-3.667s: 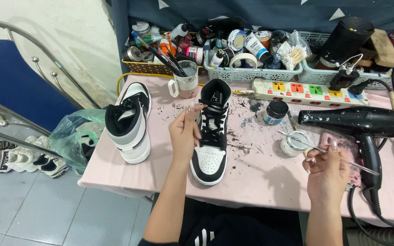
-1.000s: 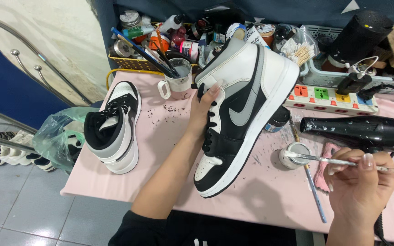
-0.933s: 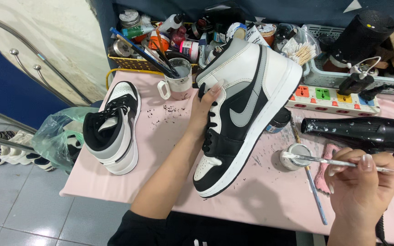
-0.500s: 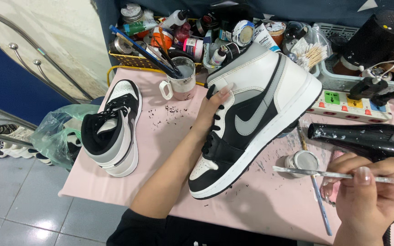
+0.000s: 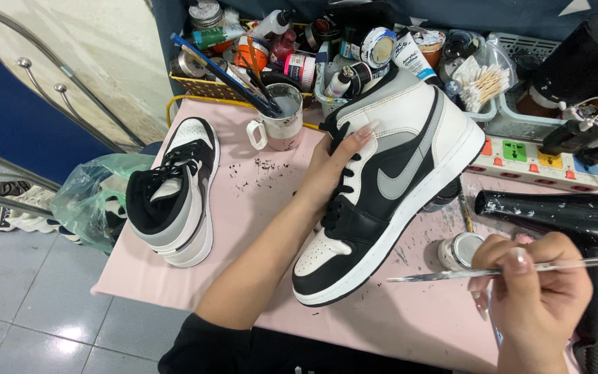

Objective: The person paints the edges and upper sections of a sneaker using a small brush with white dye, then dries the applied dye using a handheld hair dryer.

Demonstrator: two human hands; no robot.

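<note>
Squarely at centre frame, the high-top sneaker (image 5: pixel 389 187) is tipped onto its side edge, showing its grey-and-black side panel. Its long axis runs from the white toe at about 7 o'clock to the collar at about 1 o'clock, with the sole facing 4 o'clock. The left hand (image 5: pixel 333 166) has its grip closed around the laced tongue area, fingers along the laces and thumb behind. The toe rests near the front of the pink tabletop (image 5: pixel 243 228).

At 4 o'clock the right hand (image 5: pixel 531 291) pinches a thin paintbrush (image 5: pixel 493 270) between thumb and fingertips, grip closed on the handle, with the tip pointing toward 9 o'clock, just short of the sole. A small open paint jar (image 5: pixel 458 249) sits just beside that hand, and a black hair dryer (image 5: pixel 562 215) lies at 3 o'clock.

At 9 o'clock the matching second sneaker (image 5: pixel 174 194) stands upright, toe toward 12 o'clock. A paint-stained white mug (image 5: pixel 282 125) holding brushes stands at 11 o'clock. Behind it baskets hold round jars and small bottles with coloured labels, plus a white tube (image 5: pixel 410 59). A white power strip (image 5: pixel 541 159) with coloured sockets lies at 2 o'clock.
</note>
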